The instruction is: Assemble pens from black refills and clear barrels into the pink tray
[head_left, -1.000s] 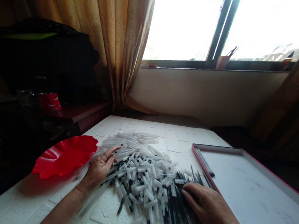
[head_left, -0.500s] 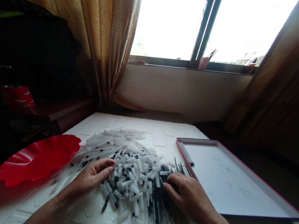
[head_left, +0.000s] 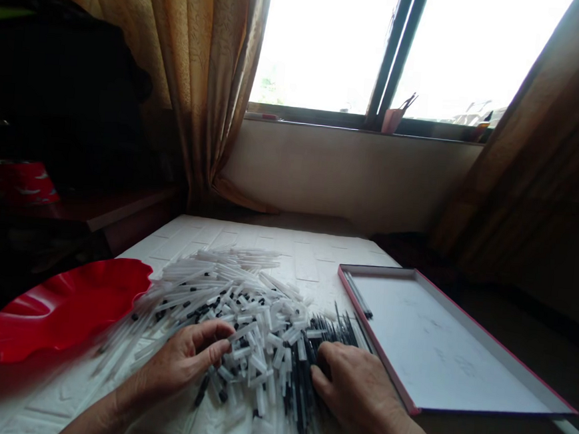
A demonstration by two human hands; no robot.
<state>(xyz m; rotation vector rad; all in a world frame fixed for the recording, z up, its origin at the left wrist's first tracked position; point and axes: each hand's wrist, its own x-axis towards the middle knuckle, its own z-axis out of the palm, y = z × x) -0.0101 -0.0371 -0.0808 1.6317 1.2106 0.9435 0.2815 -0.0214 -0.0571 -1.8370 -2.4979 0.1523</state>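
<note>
A large heap of transparent plastic pen tubes (head_left: 243, 300) lies on the white brick-patterned table top (head_left: 310, 265), many with black tips. Long black pen refills (head_left: 300, 392) lie at the heap's right side. My left hand (head_left: 183, 359) is at the heap's near edge, with its curled fingers pinching what looks like a transparent tube. My right hand (head_left: 351, 386) curls over the black refills, its thumb and fingers around a bunch of them. The refills' lower ends are hidden by the heap and my right hand.
A red wavy-rimmed plastic plate (head_left: 61, 309) stands left of the heap. To the right lies a white shallow tray with a pink edge (head_left: 425, 341), holding a small bundle of black refills (head_left: 358, 296). Beyond are a wall, curtains and a bright window.
The view has turned and levelled, shifting the table leftward. My left hand has moved right into the heap's near edge, and my right hand has closed further over the refills.
</note>
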